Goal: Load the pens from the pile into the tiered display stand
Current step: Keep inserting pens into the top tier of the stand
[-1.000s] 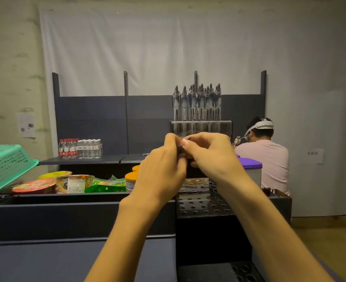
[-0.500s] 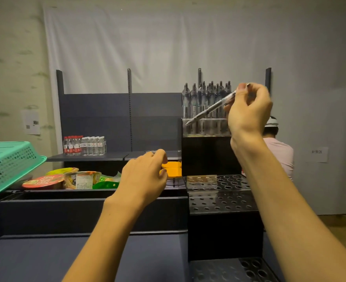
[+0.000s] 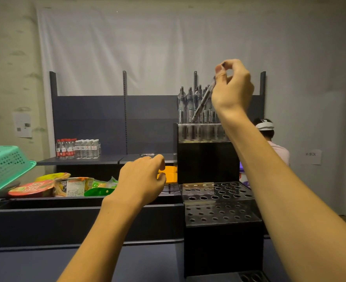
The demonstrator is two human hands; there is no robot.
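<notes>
A: Loading the top tier now. Our right hand (image 3: 232, 89) pinches one pen (image 3: 203, 102) by its upper end, tip angled down toward 7 o'clock, right at the row of pens (image 3: 196, 104) already standing in the top tier (image 3: 200, 132) of the display stand (image 3: 222, 208).

B: Seated yet?

A: We judge not. It leans across the standing ones, tip about level with the tier's rim.

B: Left hand?

A: Our left hand (image 3: 142, 180) hangs at 9 o'clock of the stand, fingers loosely curled, holding nothing we can see.

B: Progress?

A: Early, we'd say. Only the top tier holds pens. The two perforated tiers (image 3: 221, 202) below show bare holes, and a fourth at the bottom edge is mostly cut off.

B: Counts?

A: Standing pens: roughly eight or nine; they overlap, so we can't fix it exactly. One pen in hand. Tiers in view: four. Hands: two.

B: Pile?

A: We can't make it out. It may lie behind the left hand, or be those few thin things on the far shelf (image 3: 107, 158) at 10 o'clock of the stand.

B: Other stuff?

A: One green basket (image 3: 3, 167) at far 9 o'clock, snack packs (image 3: 52, 186), a cluster of water bottles (image 3: 77, 148), one person seated at 3 o'clock behind the stand.
</notes>
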